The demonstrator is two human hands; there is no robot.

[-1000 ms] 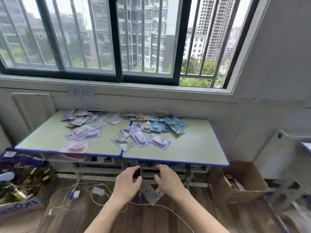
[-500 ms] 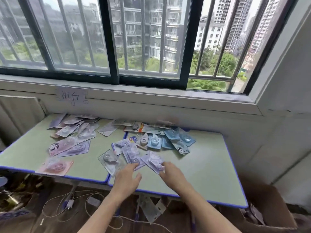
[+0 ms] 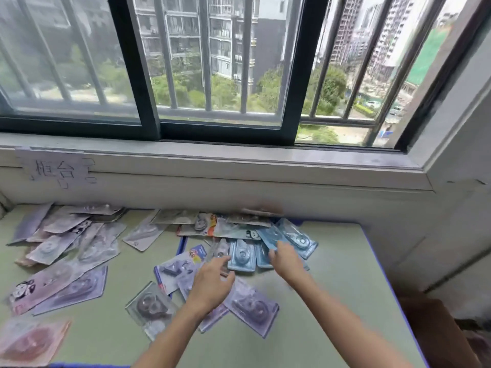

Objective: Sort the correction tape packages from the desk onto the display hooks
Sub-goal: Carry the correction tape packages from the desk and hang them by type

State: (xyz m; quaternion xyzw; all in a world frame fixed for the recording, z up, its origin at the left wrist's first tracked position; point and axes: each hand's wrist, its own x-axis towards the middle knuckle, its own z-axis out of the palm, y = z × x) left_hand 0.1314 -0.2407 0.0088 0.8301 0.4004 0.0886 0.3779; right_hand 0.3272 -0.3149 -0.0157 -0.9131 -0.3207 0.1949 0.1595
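Head view: we are reaching loosely curled fingers point(image 3: 221, 260) toward unsorted packages point(image 3: 241, 254) covering the tabletop point(image 3: 332, 274); none hung yet.

Single view: head-worn camera, close above the bench point(image 3: 332, 301). Faces forward and down, toward the window point(image 3: 212, 75) behind the bench.

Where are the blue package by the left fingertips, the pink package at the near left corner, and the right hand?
Blue correction tape package point(image 3: 241, 257): head view, on its clear blister.
Pink correction tape package point(image 3: 29, 341): head view, card centre.
Right hand point(image 3: 285, 258): head view, back of hand.
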